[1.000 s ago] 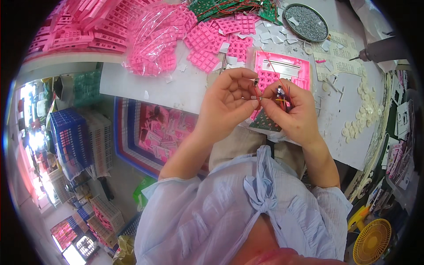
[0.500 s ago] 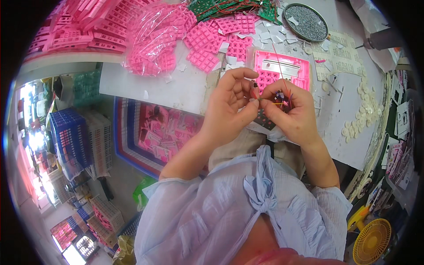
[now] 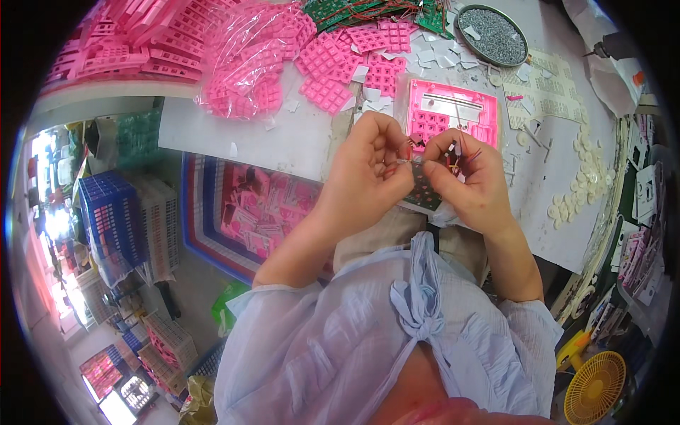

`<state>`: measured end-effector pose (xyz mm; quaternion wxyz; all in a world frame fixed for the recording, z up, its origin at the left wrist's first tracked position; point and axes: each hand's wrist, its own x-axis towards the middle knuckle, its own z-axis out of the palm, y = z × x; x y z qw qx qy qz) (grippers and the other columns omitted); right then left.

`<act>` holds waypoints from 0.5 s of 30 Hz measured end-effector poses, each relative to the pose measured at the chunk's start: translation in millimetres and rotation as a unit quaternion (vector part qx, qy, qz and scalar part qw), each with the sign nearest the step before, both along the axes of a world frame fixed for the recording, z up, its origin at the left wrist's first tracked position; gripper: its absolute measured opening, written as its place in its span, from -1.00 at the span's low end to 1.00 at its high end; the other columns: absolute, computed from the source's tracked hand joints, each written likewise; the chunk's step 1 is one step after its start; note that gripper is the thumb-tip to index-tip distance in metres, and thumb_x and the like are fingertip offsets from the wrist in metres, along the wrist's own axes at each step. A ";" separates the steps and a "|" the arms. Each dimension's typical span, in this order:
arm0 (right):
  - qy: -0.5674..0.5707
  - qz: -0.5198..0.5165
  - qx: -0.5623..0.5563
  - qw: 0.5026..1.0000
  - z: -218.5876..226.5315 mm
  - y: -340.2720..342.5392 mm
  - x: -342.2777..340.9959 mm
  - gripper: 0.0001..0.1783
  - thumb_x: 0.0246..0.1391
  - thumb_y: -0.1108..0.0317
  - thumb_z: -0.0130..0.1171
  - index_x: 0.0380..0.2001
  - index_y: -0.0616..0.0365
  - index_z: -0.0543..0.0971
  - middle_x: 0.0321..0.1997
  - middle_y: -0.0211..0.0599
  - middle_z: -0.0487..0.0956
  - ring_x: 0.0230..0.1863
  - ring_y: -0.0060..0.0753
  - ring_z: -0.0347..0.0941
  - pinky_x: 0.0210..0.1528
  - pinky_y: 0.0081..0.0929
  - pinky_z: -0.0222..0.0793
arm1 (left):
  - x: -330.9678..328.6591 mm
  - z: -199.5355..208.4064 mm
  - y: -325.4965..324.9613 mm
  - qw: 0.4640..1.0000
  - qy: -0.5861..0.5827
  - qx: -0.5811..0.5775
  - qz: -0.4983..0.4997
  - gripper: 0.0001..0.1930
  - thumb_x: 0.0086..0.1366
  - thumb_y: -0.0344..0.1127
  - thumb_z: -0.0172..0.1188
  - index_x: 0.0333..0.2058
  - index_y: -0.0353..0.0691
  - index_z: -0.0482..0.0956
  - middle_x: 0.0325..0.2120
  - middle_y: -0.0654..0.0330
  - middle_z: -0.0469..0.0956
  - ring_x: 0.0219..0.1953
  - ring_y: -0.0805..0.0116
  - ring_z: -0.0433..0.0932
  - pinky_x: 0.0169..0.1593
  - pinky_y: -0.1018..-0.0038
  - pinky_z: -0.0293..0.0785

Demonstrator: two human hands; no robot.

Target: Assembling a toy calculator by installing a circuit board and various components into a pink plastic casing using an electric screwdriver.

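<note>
My left hand (image 3: 372,170) is closed, thumb and forefinger pinching thin wires, with a bit of red and dark showing between the fingers. Close beside it my right hand (image 3: 472,180) is closed on a bunch of coloured wires (image 3: 459,152), whose small ends poke out above the fingers. The fingertips of both hands almost meet. What the wires run to is hidden by the fingers. Below them lies a dark board with small reddish dots (image 3: 423,197), partly covered. Just beyond the hands rests a pink plastic housing (image 3: 489,113) with a grid of square holes and a silvery strip.
Pink keypad pieces (image 3: 326,57), a clear bag (image 3: 241,78), and green circuit boards (image 3: 354,14) cover the far table. A round tray (image 3: 460,32) of small metal parts stands at far right, with white discs (image 3: 581,188) nearer. At left below is a blue basket (image 3: 191,205).
The long red wire that stood up above my right hand has dropped out of that position. My right fingers have shifted on the wires; both hands stay nearly in place.
</note>
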<state>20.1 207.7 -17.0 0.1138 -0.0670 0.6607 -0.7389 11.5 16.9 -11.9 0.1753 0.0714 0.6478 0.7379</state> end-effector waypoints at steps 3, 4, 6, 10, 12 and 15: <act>0.004 -0.011 -0.001 1.000 1.3 -0.7 -0.2 -0.93 0.15 0.50 0.22 -0.32 0.25 0.54 -0.49 -0.55 0.49 -0.48 -0.83 0.30 -0.47 -0.74 0.20 | 0.7 3.2 0.8 1.000 0.007 -0.003 0.006 -0.65 0.20 -0.72 0.08 -0.04 -0.35 0.38 -0.21 0.27 0.45 -0.21 0.67 0.45 -0.17 0.72 0.39; 0.010 -0.014 0.005 1.000 1.8 -0.8 -0.4 -0.93 0.16 0.49 0.21 -0.32 0.25 0.54 -0.49 -0.55 0.49 -0.49 -0.83 0.31 -0.47 -0.74 0.20 | 0.7 3.4 0.5 1.000 0.006 -0.003 0.005 -0.67 0.21 -0.72 0.08 -0.05 -0.37 0.40 -0.21 0.26 0.45 -0.21 0.67 0.45 -0.17 0.72 0.40; 0.023 -0.019 0.014 0.999 0.1 -0.3 -0.4 -0.93 0.17 0.49 0.21 -0.31 0.24 0.54 -0.48 -0.56 0.49 -0.49 -0.83 0.31 -0.47 -0.74 0.19 | 0.9 2.9 0.2 1.000 0.006 -0.009 0.008 -0.70 0.23 -0.71 0.10 -0.05 -0.40 0.43 -0.21 0.26 0.47 -0.21 0.67 0.46 -0.18 0.72 0.40; 0.048 -0.050 0.028 0.997 1.0 1.0 -0.6 -0.93 0.18 0.47 0.21 -0.31 0.23 0.55 -0.47 -0.58 0.49 -0.49 -0.84 0.29 -0.47 -0.74 0.18 | 1.3 1.2 -1.1 1.000 0.000 -0.026 0.011 -0.72 0.25 -0.70 0.12 -0.06 -0.43 0.46 -0.23 0.25 0.52 -0.23 0.66 0.49 -0.17 0.72 0.42; 0.054 -0.054 0.025 0.997 1.6 1.3 -1.5 -0.93 0.17 0.46 0.22 -0.30 0.22 0.55 -0.49 -0.59 0.49 -0.50 -0.84 0.28 -0.47 -0.74 0.17 | 1.8 1.3 -0.5 1.000 0.001 -0.018 0.014 -0.73 0.26 -0.70 0.13 -0.06 -0.44 0.47 -0.24 0.24 0.54 -0.24 0.65 0.51 -0.18 0.72 0.43; 0.044 -0.057 0.008 0.997 -0.4 -0.2 -2.1 -0.92 0.17 0.45 0.24 -0.31 0.21 0.55 -0.50 -0.59 0.48 -0.51 -0.84 0.26 -0.47 -0.74 0.16 | 3.9 0.8 2.5 0.999 0.016 0.006 0.030 -0.75 0.27 -0.68 0.16 -0.07 -0.45 0.48 -0.25 0.23 0.56 -0.25 0.65 0.53 -0.19 0.72 0.43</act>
